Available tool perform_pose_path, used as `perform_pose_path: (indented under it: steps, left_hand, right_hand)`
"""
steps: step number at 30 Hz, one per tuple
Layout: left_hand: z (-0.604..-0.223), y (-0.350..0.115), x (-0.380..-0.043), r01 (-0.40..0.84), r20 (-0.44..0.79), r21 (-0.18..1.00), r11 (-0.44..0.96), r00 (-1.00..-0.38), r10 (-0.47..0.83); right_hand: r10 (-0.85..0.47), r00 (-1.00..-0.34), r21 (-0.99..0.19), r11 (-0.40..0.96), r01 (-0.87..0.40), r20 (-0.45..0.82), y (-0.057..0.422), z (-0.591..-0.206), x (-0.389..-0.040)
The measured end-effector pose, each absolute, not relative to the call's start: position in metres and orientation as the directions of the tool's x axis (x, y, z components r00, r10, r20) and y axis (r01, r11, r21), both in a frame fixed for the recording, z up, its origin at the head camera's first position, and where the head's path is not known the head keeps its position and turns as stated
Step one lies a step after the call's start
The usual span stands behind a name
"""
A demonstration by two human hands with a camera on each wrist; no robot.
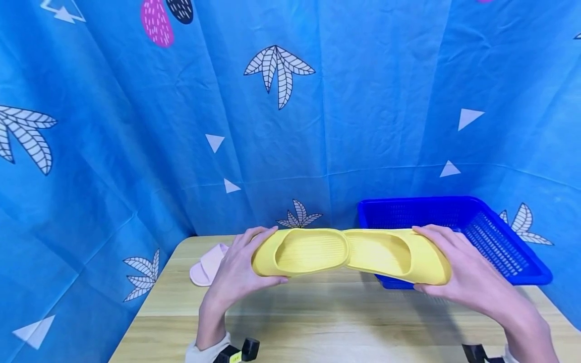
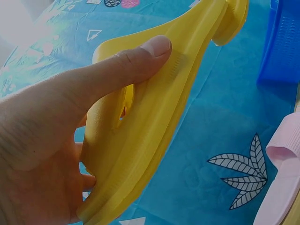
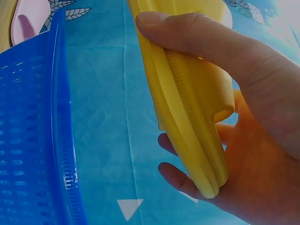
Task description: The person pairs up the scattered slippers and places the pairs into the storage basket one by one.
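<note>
Two yellow slide slippers are held up above the table, heel to heel, with their insoles facing the head camera. My left hand (image 1: 238, 264) grips the left yellow slipper (image 1: 310, 251) around its toe end, the thumb (image 2: 157, 47) along its side. Around the toe of the right yellow slipper (image 1: 379, 252) curls my right hand (image 1: 467, 269), its thumb pressed on the side in the right wrist view. The two heels overlap midway between the hands. Behind my left hand a pale pink slipper (image 1: 209, 264) lies on the table, partly hidden by that hand.
A blue plastic basket (image 1: 537, 269) with perforated walls stands at the back right of the wooden table (image 1: 299, 322), partly behind the right slipper and hand. Blue patterned cloth (image 1: 363, 126) hangs behind the table and along its sides.
</note>
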State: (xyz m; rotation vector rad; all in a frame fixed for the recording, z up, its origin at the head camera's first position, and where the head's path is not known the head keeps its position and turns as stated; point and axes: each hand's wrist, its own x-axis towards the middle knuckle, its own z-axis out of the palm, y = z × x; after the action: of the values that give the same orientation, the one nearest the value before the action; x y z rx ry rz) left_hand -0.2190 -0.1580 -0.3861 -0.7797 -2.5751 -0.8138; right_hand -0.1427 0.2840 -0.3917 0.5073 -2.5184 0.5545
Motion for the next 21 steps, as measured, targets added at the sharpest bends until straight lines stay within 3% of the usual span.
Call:
perform_pose_path:
  steps: [21]
  left_hand:
    - [-0.3902,-0.1557,-0.2191,0.615,0.414,0.353,0.705,-0.778,0.472]
  right_hand:
    - [-0.268,-0.783,-0.224,0.862,-0.455,0.561,0.2769,-0.3917,-0.1423]
